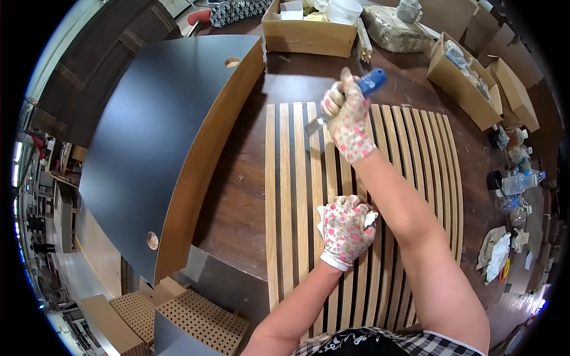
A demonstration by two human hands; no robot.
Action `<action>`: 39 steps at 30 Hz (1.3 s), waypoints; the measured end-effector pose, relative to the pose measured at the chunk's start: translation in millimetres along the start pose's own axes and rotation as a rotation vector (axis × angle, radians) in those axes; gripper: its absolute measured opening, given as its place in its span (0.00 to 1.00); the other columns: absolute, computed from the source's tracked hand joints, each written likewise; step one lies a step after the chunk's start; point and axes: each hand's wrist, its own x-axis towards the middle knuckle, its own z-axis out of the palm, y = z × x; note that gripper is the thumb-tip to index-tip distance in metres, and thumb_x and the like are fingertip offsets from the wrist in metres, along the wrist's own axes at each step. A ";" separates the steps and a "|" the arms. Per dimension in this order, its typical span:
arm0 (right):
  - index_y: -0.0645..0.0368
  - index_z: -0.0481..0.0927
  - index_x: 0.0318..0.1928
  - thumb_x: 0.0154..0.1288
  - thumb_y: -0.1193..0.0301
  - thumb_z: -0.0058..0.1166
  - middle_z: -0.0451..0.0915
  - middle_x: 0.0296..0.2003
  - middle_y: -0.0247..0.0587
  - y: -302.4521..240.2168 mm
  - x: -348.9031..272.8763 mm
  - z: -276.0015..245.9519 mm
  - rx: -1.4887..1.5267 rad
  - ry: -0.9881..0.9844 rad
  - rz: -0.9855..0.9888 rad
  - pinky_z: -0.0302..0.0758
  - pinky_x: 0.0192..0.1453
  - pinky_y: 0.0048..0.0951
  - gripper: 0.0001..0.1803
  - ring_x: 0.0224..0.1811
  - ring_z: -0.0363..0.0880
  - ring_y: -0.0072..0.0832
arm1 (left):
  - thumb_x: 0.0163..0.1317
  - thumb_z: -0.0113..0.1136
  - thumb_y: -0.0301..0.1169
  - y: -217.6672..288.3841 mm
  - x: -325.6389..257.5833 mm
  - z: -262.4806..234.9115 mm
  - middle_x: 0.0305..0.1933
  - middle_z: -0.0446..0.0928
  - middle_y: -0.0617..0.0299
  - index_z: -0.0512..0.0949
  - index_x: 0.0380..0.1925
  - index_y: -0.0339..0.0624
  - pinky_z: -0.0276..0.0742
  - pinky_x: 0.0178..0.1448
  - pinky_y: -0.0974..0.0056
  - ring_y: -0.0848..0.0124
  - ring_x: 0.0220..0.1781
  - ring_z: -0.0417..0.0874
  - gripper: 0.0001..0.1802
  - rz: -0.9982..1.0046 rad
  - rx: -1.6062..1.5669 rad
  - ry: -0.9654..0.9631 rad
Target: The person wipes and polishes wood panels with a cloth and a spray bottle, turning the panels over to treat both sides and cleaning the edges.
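In the head view, a dark brown worktop fills the middle, its surface scuffed and glossy. A panel of pale wooden slats with dark gaps lies on it, directly in front of the person. Both hands wear spotted gloves. The left hand rests over the slats, fingers closed around a wad of white cloth. Above the panel's far half, the right hand has its fingers clamped on a blue-handled scraper, the flat metal blade pointing left. To the left is a large dark grey board with wood-coloured sides and two round holes. An open cardboard box stands at the far edge, another box at far right, with plastic bottles nearer. At lower left, perforated boards sit below the worktop, above a grey floor.
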 end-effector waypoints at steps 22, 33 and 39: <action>0.50 0.66 0.29 0.58 0.69 0.57 0.65 0.11 0.26 53.5 24.7 16.9 -0.045 0.112 -0.055 0.55 0.10 0.21 0.10 0.07 0.62 0.18 | 0.38 0.59 0.34 -5.5 2.1 2.0 0.35 0.75 0.55 0.78 0.26 0.42 0.64 0.45 0.56 0.57 0.42 0.72 0.12 -0.055 0.083 0.054; 0.50 0.65 0.36 0.59 0.70 0.55 0.65 0.15 0.26 -136.5 -83.6 -85.2 -0.114 -0.077 -0.017 0.59 0.12 0.18 0.11 0.10 0.62 0.16 | 0.40 0.61 0.31 2.0 5.7 7.3 0.38 0.76 0.63 0.81 0.30 0.48 0.65 0.50 0.57 0.62 0.45 0.74 0.12 0.030 0.039 0.130; 0.56 0.71 0.28 0.59 0.61 0.55 0.73 0.20 0.32 -265.7 -157.8 -205.4 -1.525 0.221 -0.521 0.70 0.26 0.29 0.13 0.22 0.74 0.27 | 0.44 0.62 0.31 2.4 5.2 10.4 0.39 0.76 0.62 0.80 0.30 0.48 0.65 0.52 0.57 0.61 0.46 0.74 0.10 0.083 0.122 0.194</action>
